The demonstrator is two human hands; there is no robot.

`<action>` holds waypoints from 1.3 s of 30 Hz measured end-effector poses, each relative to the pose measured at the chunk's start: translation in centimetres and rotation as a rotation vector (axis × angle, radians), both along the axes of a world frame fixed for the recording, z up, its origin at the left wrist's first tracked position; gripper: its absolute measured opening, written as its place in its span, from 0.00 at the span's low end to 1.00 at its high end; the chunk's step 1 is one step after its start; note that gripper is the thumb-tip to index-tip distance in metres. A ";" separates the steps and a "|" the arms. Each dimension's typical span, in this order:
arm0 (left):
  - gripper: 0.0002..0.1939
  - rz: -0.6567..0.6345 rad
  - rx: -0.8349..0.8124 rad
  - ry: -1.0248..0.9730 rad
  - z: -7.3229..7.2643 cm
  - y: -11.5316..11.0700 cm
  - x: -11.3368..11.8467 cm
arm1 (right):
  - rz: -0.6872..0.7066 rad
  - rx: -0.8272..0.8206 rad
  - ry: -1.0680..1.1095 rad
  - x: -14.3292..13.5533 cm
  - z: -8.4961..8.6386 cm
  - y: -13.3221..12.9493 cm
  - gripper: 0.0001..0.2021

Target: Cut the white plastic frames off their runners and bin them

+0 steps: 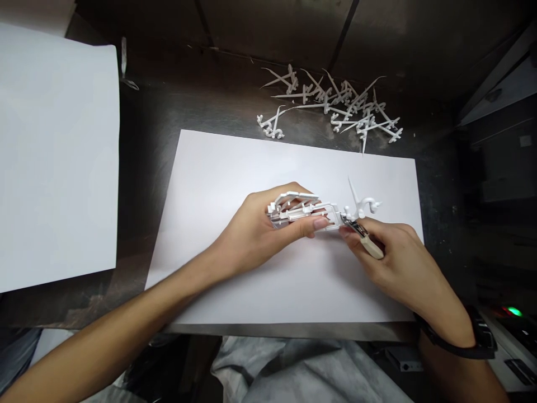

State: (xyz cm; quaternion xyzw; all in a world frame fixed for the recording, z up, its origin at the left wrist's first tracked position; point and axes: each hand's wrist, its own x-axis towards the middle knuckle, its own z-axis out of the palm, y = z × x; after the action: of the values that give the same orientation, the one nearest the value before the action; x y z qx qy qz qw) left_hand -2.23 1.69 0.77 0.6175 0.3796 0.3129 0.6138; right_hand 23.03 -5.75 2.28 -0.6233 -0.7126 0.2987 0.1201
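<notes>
Over the white sheet (235, 291), my left hand (268, 235) is closed around a white moulded plastic part (300, 210), an open frame with bars and small pegs. My right hand (390, 257) grips a pair of nippers (371, 246) with cream handles. Their metal jaws meet the right end of the plastic part, where a white sprue (361, 207) with a hooked end and a thin spike sticks out. Whether the jaws have cut through cannot be made out. My right fingers partly hide the tool.
Several cut-off white sprues (352, 103) lie piled on the dark metal table (168, 101) behind the sheet. Another large white sheet (59, 157) is at the left, with a clear plastic strip (125, 64) beside it. A device with a green light (514, 311) stands at the lower right.
</notes>
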 end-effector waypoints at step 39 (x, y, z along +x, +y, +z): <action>0.36 -0.252 -1.069 -0.505 0.8 -0.1 0.1 | -0.291 -0.227 0.821 0.9 -0.7 1.4 0.14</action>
State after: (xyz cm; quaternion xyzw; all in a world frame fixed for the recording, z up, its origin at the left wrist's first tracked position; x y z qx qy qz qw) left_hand -2.13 1.60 1.58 0.1702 0.2506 0.1407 0.9426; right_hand 23.88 -4.32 1.60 -0.5561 -0.4737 0.5776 0.3644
